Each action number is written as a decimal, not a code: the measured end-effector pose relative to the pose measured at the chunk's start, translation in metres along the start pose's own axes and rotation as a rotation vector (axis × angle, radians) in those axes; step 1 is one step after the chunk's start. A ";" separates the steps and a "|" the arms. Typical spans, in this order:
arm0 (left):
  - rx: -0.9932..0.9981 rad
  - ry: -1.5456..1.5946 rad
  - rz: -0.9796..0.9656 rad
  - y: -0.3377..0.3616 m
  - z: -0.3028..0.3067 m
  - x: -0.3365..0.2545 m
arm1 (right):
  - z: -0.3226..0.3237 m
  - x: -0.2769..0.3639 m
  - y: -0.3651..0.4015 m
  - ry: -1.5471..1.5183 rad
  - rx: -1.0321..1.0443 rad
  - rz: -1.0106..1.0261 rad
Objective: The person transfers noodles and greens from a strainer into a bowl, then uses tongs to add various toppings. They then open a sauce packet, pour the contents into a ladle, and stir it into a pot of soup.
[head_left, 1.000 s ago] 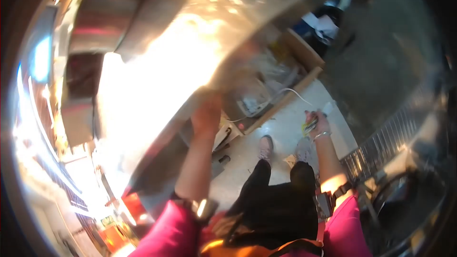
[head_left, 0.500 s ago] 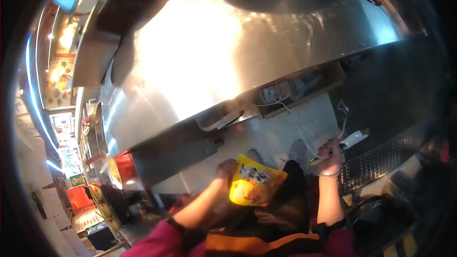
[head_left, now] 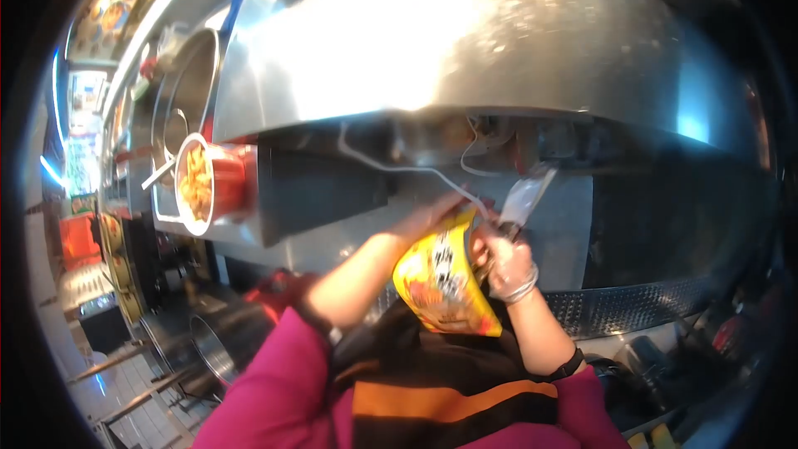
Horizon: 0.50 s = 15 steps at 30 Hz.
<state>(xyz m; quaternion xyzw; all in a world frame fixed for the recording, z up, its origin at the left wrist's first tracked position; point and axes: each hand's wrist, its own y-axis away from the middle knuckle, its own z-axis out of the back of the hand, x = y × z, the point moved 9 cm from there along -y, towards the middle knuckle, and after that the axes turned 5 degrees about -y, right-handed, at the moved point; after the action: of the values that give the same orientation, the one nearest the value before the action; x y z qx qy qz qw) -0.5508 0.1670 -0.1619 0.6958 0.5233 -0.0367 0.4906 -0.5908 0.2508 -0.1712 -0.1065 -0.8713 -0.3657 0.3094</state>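
Observation:
A bright yellow printed food pouch (head_left: 440, 274) is tilted in front of my apron. My left hand (head_left: 428, 214), blurred by motion, grips the pouch at its upper edge. My right hand (head_left: 504, 262), in a clear plastic glove, is closed round the dark handle of a flat tool (head_left: 525, 198) with a broad pale blade pointing up and away. Its fingers are against the pouch's upper right edge. Whether the pouch is cut there cannot be made out.
A red tub (head_left: 226, 183) with orange-brown pieces in it stands at the left, beside a round metal pot (head_left: 193, 66). A shiny steel surface (head_left: 565, 41) spans the far side. A perforated metal strip (head_left: 632, 308) lies at the right, and a metal pot (head_left: 218, 341) stands lower left.
My right hand has moved left with the tool, from apart to against the pouch. The pouch has turned more upright. The view has shifted, bringing the red tub closer.

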 end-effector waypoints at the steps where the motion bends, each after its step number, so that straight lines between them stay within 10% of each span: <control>1: -0.064 0.011 -0.088 -0.014 0.028 -0.001 | 0.003 0.005 -0.003 0.065 -0.023 0.051; 10: 0.041 0.381 0.022 -0.034 0.061 -0.004 | 0.069 0.017 -0.043 0.557 -0.280 0.134; 11: 0.576 0.622 -0.035 -0.039 0.049 -0.003 | 0.069 0.015 -0.050 0.554 -0.280 0.125; 12: 0.569 0.625 -0.026 -0.041 0.050 -0.003 | 0.072 0.009 -0.056 0.403 -0.297 0.108; 14: -0.131 0.383 0.042 -0.059 0.102 0.018 | 0.079 -0.003 -0.066 0.236 -0.327 0.092; 15: -0.080 0.378 0.043 -0.069 0.106 0.017 | 0.071 -0.013 -0.075 -0.010 -0.145 0.122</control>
<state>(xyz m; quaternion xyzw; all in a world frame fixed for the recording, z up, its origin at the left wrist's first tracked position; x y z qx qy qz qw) -0.5471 0.1002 -0.2704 0.6811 0.5923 0.1261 0.4116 -0.6441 0.2485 -0.2605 -0.1833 -0.8359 -0.4078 0.3182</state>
